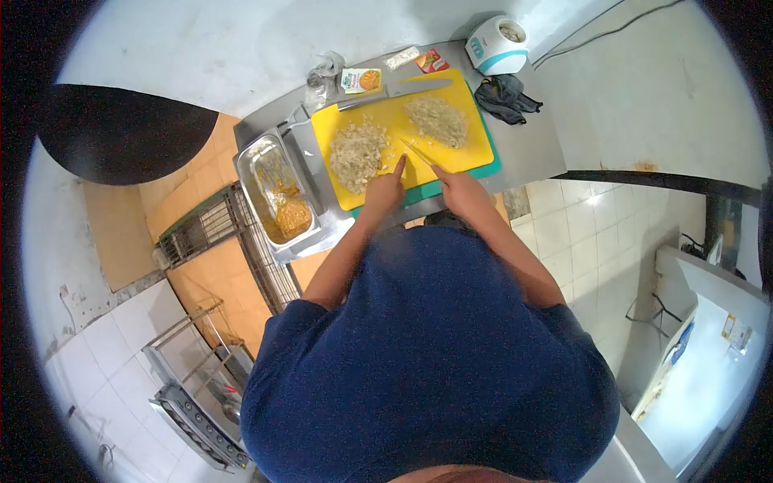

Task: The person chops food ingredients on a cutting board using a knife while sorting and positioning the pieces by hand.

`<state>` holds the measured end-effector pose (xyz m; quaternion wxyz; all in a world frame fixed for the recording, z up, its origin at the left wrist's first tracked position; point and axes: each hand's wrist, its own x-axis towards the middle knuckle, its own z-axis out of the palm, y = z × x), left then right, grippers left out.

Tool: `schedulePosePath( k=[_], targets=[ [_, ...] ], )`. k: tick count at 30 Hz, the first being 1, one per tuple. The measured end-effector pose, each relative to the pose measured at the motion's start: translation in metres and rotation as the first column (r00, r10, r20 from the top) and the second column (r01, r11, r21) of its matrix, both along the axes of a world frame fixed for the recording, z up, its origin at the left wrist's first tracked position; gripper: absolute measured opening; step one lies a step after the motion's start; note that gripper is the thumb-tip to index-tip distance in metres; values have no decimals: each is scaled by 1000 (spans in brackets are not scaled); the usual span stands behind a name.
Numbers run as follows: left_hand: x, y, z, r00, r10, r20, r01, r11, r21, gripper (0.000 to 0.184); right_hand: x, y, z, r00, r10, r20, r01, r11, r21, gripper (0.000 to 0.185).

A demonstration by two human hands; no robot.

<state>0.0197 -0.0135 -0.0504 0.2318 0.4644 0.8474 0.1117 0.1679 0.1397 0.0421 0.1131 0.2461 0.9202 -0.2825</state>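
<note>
A yellow cutting board (394, 165) lies over a green board (485, 169) on a steel table. On it are a left pile of chopped pale pieces (357, 153) and a right pile of finer pieces (437, 121). My right hand (461, 193) grips a small knife (419, 153) by its handle, blade pointing up-left between the piles. My left hand (386, 191) rests at the board's near edge, index finger stretched toward the board beside the left pile; its other fingers look curled, and nothing shows in them. A large knife (394, 92) lies along the board's far edge.
Left of the boards stands a steel tray (270, 193) with orange-brown food. Behind them are food packets (361, 80), a plastic bag (324, 76) and a red packet (431, 61). A white appliance (497, 45) and black bag (507, 98) are at the back right.
</note>
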Motion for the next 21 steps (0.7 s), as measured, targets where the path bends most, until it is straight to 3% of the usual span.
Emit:
schedulePosePath(
  k=[4, 7, 16, 21],
  targets=[
    [0, 0, -3, 999, 36, 35, -38, 998, 45, 77, 11, -10, 4, 998, -32, 61, 34, 999, -31, 48],
    [1, 0, -3, 997, 51, 52, -53, 998, 36, 73, 2, -8, -26, 997, 7, -74, -5, 1000, 31, 47],
    [-4, -7, -6, 987, 40, 153, -57, 992, 109, 69, 17, -8, 14, 991, 3, 133, -6, 1000, 20, 47],
    [-4, -10, -5, 987, 43, 156, -77, 974, 214, 59, -2, -1, -11, 999, 31, 6, -31, 999, 8, 47]
  ],
)
